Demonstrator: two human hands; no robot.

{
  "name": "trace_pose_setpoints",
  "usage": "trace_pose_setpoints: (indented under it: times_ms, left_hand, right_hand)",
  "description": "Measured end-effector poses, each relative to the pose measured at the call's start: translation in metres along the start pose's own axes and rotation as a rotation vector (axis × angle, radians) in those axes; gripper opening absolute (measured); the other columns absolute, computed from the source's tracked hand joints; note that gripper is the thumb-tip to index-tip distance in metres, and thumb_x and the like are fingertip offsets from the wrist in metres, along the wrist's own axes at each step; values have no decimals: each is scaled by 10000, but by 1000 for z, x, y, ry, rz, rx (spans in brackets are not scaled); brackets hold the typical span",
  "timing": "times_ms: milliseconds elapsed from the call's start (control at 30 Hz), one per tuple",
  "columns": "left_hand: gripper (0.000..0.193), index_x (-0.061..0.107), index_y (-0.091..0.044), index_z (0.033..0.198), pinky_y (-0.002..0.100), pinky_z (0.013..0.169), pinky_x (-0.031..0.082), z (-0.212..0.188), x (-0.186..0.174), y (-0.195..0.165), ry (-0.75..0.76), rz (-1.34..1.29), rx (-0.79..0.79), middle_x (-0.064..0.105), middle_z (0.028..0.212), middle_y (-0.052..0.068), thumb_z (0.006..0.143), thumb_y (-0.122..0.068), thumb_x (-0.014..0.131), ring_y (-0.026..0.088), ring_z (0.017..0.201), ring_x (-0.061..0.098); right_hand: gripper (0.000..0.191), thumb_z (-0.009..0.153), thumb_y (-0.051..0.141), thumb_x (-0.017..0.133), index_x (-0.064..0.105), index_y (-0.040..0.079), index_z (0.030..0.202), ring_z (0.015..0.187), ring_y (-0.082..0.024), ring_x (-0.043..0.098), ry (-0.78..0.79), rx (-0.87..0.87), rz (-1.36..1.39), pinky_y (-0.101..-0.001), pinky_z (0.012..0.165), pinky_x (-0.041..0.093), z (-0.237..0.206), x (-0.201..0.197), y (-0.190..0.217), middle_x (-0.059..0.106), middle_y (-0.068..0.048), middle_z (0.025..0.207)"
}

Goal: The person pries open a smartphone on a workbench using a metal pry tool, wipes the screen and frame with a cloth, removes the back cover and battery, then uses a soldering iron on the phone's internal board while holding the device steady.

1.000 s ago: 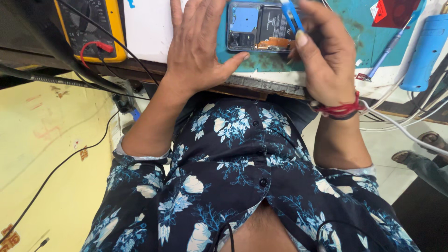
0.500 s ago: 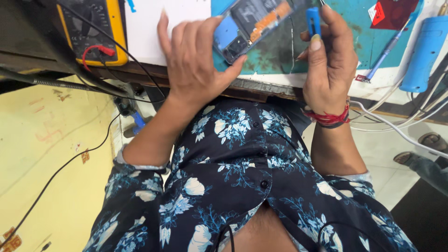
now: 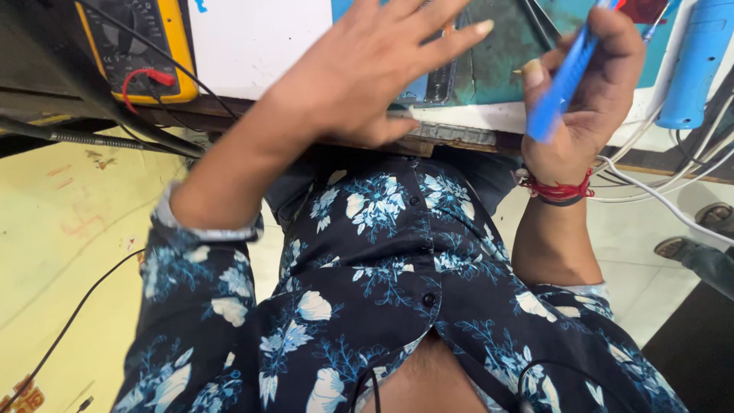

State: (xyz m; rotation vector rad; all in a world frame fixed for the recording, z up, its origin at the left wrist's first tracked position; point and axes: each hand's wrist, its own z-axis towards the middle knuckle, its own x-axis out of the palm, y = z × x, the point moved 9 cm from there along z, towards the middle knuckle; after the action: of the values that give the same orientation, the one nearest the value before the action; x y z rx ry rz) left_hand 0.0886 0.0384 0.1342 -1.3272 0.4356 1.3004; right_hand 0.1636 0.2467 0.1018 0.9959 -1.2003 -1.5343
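My left hand (image 3: 367, 73) lies palm down over the green work mat (image 3: 497, 65) with its fingers spread. It covers most of a small opened phone, of which only a metal edge (image 3: 441, 82) shows beside the palm. I cannot tell whether the hand presses on it. My right hand (image 3: 592, 92) is raised at the bench edge to the right, closed around a slim blue hand tool (image 3: 562, 84) that points up and to the right. A red thread band (image 3: 558, 190) circles that wrist.
A yellow multimeter (image 3: 130, 42) with a red plug (image 3: 157, 76) sits at the far left of the bench, beside a white board (image 3: 260, 38). A blue cylindrical tool (image 3: 699, 61) and white cables (image 3: 650, 195) are at the right. Another person's sandalled foot (image 3: 688, 245) is on the floor.
My left hand held the opened phone tilted up; it has now flattened over it with fingers spread. My right hand has moved right, away from the phone, keeping the blue tool.
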Motion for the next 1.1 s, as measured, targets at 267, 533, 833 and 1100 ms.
trace_pose_setpoints:
  times_ms: [267,533,833,1100]
  left_hand:
    - [758,538,-26,1413,543,1026,341,6,20,17,-18,9,-102,524,1438,174,864,-495,769,334,1339,485]
    - [787,453,-41,1488,585,1129,238,-8,26,21,-127,56,-406,535,1439,131,940,-499,782,318,1360,462]
    - [708,494,-28,1521,666,1197,94,-24,23,18,-64,-26,-359,482,1612,76,958,-351,779,283,1509,387]
    - [679,516,-11,1504,654,1202,121,-25,24,15,-70,-22,-349,483,1613,84,970,-354,758,282,1511,386]
  right_hand:
    - [138,1092,46,717,707,-42,1197,763,-105,591,101,117,-355,-238,701,471,1,9,1,678,-71,919]
    - [132,1054,-1,772,736,-48,1172,891,-140,698,197,-79,-525,-263,821,549,5,36,20,760,-133,1058]
    - [160,1029,-38,778,736,-6,1179,796,-105,680,168,30,-364,-219,714,524,-6,50,-2,768,-122,1045]
    - [164,970,-74,776,696,1,1092,914,-280,752,156,-227,-525,-320,821,573,-4,61,21,769,-165,1136]
